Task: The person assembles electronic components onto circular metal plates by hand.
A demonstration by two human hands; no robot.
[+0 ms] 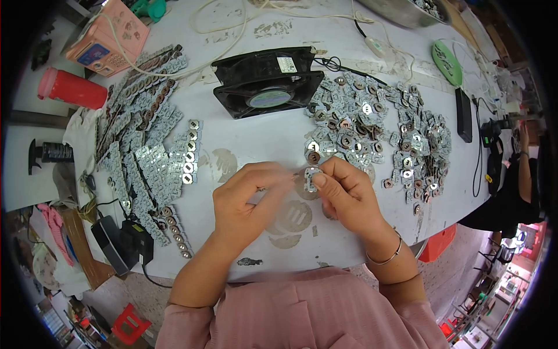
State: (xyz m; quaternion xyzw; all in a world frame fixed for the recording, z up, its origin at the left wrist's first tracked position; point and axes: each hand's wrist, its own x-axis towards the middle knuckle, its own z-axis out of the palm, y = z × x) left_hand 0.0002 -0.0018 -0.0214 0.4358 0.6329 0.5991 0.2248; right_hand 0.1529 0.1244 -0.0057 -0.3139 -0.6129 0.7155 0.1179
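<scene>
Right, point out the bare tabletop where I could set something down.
The white tabletop shows bare, though stained, between the fan and left hand, and between the metal strips and left forearm. It is crowded at left under those strips, and at right where loose metal pieces spread beyond the right hand.

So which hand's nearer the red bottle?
Left: the left hand is right of the red bottle and closer to the body; the right hand is farther right, pinching a metal piece.
</scene>
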